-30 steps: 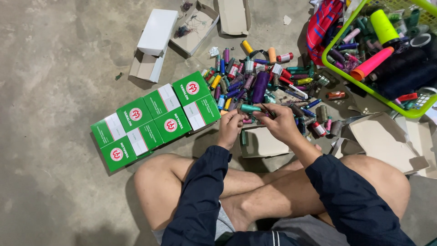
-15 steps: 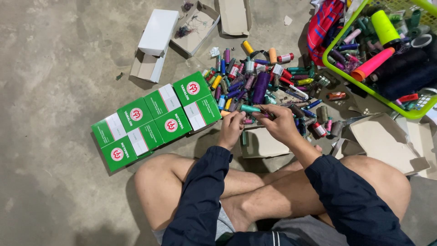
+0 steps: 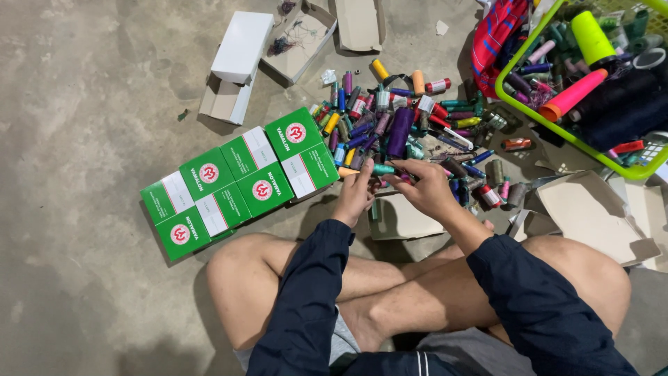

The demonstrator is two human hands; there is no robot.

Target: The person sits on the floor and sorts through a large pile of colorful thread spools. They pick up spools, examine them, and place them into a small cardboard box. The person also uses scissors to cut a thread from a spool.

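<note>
Barely anything has shifted since a second ago, the hands are still parked over the spool pile on the floor. Left hand (image 3: 356, 196) and right hand (image 3: 426, 188) both pinch a teal thread spool (image 3: 383, 169) between their fingers, just beside the green boxes (image 3: 240, 177). Best bet I'd say: keep it level and grip by the ends, so the thread doesn't unwind into the loose spools (image 3: 410, 118).

We see everything from one head-worn camera, looking steeply down past crossed legs (image 3: 417, 292) onto a concrete floor (image 3: 90, 139). It sits fairly close above, facing forward over the lap, and no second view overlaps it.
</note>
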